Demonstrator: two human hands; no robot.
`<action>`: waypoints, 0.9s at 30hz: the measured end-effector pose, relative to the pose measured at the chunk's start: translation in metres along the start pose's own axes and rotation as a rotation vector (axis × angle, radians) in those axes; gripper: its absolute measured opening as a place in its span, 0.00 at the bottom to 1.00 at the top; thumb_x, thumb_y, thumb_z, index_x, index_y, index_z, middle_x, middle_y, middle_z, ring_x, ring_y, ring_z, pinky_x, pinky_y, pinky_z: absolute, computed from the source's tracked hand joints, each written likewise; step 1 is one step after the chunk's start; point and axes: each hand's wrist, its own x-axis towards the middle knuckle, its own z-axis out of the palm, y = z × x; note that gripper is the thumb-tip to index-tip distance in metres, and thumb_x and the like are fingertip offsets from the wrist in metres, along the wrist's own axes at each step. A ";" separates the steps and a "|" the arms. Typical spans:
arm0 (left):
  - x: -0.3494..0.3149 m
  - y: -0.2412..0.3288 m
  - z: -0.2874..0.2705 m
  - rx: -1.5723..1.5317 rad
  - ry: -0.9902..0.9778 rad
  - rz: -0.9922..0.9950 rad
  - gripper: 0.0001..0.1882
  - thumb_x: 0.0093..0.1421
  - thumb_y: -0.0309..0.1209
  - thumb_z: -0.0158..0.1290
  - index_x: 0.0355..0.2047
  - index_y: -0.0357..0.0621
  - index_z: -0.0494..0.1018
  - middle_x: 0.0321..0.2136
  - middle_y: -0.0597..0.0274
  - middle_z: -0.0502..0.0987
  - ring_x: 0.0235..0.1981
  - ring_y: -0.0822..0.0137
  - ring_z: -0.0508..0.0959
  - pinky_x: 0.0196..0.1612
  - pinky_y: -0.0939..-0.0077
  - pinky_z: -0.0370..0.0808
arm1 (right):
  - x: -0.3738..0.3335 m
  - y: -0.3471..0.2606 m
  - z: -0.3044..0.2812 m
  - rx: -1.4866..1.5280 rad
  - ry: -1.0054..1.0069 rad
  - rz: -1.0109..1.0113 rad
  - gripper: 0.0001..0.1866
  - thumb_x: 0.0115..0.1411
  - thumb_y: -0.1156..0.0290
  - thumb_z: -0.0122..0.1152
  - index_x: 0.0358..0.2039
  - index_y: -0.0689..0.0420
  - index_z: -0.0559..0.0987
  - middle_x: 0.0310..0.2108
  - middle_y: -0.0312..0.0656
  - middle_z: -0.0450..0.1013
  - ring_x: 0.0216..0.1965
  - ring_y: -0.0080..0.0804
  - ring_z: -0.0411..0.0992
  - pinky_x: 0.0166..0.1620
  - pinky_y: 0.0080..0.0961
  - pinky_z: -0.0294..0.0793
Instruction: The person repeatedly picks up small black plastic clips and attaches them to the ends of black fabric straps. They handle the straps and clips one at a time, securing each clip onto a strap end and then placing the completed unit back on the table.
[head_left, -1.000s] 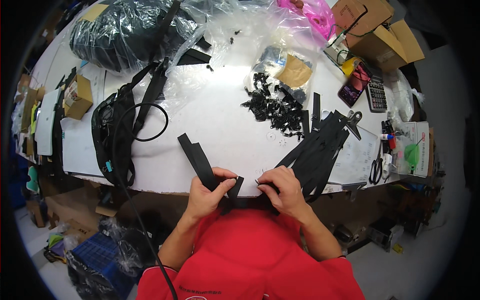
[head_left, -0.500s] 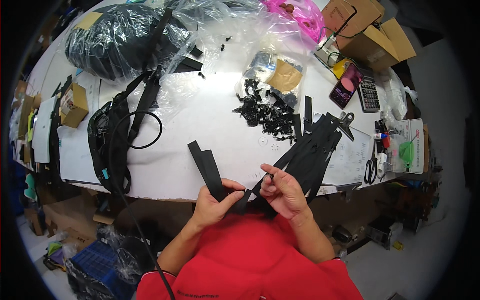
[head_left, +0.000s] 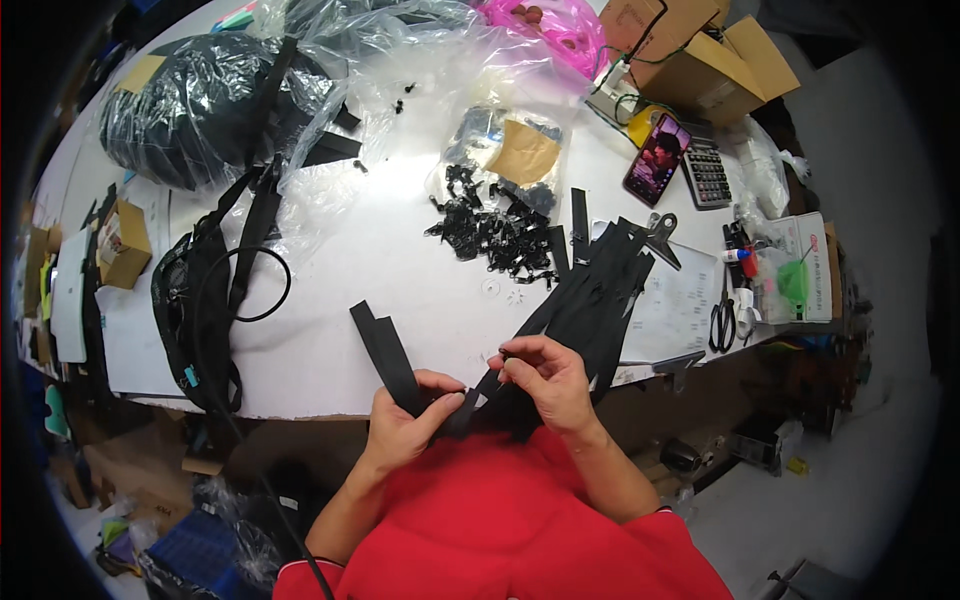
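My left hand (head_left: 405,428) is closed on a black zipper strip (head_left: 384,352). One end stands up past the fingers, and the other passes under my thumb toward my lap. Just to the right, my right hand (head_left: 556,388) pinches a small black zipper slider (head_left: 505,356) between thumb and fingertips, mostly hidden by them. Beneath and beyond this hand, a bundle of long black zipper strips (head_left: 592,300) hangs over the table's near edge, with a metal bulldog clip (head_left: 662,242) at its far end. A heap of black zipper sliders (head_left: 478,230) lies farther back.
A plastic bag (head_left: 525,150) lies behind the heap. To the right are a phone (head_left: 657,160), a calculator (head_left: 707,178), scissors (head_left: 722,322) and an open carton (head_left: 725,75). On the left, a black strapped bag (head_left: 190,300) and a black cable loop (head_left: 285,290) lie before a plastic-wrapped bundle (head_left: 205,110).
My right hand's raised index finger has bent in, and the fingertips now pinch the slider near the strip. The whole view has shifted, so the table appears farther left.
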 end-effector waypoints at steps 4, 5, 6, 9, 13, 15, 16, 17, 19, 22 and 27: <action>0.001 -0.004 0.006 0.042 0.028 0.032 0.07 0.60 0.20 0.59 0.40 0.35 0.78 0.33 0.62 0.81 0.35 0.76 0.78 0.38 0.81 0.75 | 0.004 -0.006 0.002 -0.575 -0.045 -0.458 0.12 0.55 0.78 0.70 0.41 0.61 0.81 0.36 0.42 0.80 0.36 0.29 0.76 0.42 0.23 0.74; 0.003 -0.003 0.009 0.054 0.027 0.057 0.07 0.60 0.20 0.59 0.40 0.35 0.78 0.33 0.62 0.81 0.35 0.76 0.79 0.38 0.81 0.75 | 0.003 -0.008 0.003 -0.607 -0.059 -0.483 0.12 0.54 0.78 0.70 0.39 0.60 0.82 0.35 0.42 0.80 0.36 0.31 0.76 0.42 0.24 0.74; 0.003 -0.001 0.010 0.066 0.026 0.081 0.08 0.60 0.20 0.59 0.40 0.35 0.78 0.34 0.62 0.81 0.35 0.76 0.79 0.39 0.81 0.75 | 0.003 -0.010 0.005 -0.639 -0.072 -0.509 0.11 0.53 0.78 0.71 0.38 0.60 0.82 0.34 0.42 0.80 0.35 0.33 0.76 0.41 0.25 0.74; 0.002 -0.002 0.013 0.082 0.038 0.138 0.08 0.60 0.19 0.59 0.40 0.35 0.77 0.35 0.60 0.82 0.35 0.75 0.79 0.39 0.81 0.75 | -0.001 -0.012 0.014 -0.606 -0.063 -0.461 0.11 0.51 0.78 0.72 0.36 0.61 0.82 0.32 0.42 0.80 0.35 0.34 0.76 0.40 0.26 0.73; 0.003 -0.001 0.014 0.136 0.004 0.205 0.09 0.60 0.19 0.58 0.42 0.35 0.76 0.36 0.59 0.81 0.36 0.75 0.80 0.39 0.81 0.77 | -0.003 -0.005 0.009 -0.499 -0.114 -0.386 0.10 0.53 0.80 0.70 0.37 0.62 0.81 0.34 0.43 0.79 0.36 0.32 0.75 0.42 0.25 0.73; 0.003 -0.002 0.012 0.190 -0.019 0.224 0.10 0.61 0.18 0.57 0.43 0.36 0.75 0.36 0.59 0.80 0.36 0.75 0.80 0.38 0.81 0.77 | -0.003 -0.004 0.007 -0.459 -0.145 -0.390 0.10 0.54 0.82 0.69 0.38 0.63 0.81 0.34 0.44 0.78 0.37 0.31 0.75 0.42 0.25 0.73; 0.003 -0.003 0.012 0.204 -0.020 0.222 0.10 0.61 0.18 0.57 0.42 0.36 0.75 0.36 0.59 0.80 0.36 0.75 0.80 0.38 0.81 0.77 | -0.003 -0.005 0.007 -0.454 -0.151 -0.392 0.10 0.53 0.83 0.69 0.37 0.63 0.81 0.35 0.44 0.78 0.37 0.31 0.75 0.42 0.25 0.73; 0.003 -0.003 0.013 0.217 -0.023 0.221 0.09 0.61 0.18 0.57 0.42 0.36 0.75 0.36 0.60 0.80 0.36 0.75 0.80 0.38 0.82 0.78 | -0.003 -0.006 0.007 -0.453 -0.155 -0.397 0.11 0.53 0.83 0.69 0.37 0.63 0.81 0.35 0.44 0.78 0.37 0.31 0.75 0.42 0.25 0.73; 0.004 -0.002 0.015 0.183 -0.022 0.231 0.09 0.61 0.18 0.57 0.42 0.36 0.75 0.36 0.60 0.80 0.35 0.76 0.80 0.36 0.82 0.77 | -0.003 -0.008 0.008 -0.425 -0.153 -0.373 0.11 0.51 0.83 0.71 0.36 0.62 0.82 0.34 0.42 0.80 0.37 0.31 0.76 0.42 0.24 0.74; 0.003 0.000 0.016 0.219 -0.029 0.221 0.09 0.60 0.18 0.58 0.42 0.36 0.74 0.35 0.61 0.80 0.34 0.77 0.79 0.34 0.84 0.75 | -0.004 -0.008 0.007 -0.363 -0.170 -0.329 0.12 0.49 0.84 0.71 0.35 0.61 0.82 0.34 0.42 0.80 0.37 0.30 0.77 0.42 0.23 0.75; 0.003 0.003 0.017 0.266 -0.038 0.260 0.10 0.60 0.18 0.58 0.42 0.36 0.73 0.35 0.61 0.80 0.33 0.78 0.78 0.32 0.85 0.74 | -0.005 -0.009 0.007 -0.280 -0.202 -0.287 0.13 0.49 0.87 0.70 0.36 0.61 0.82 0.35 0.42 0.80 0.39 0.29 0.77 0.43 0.23 0.76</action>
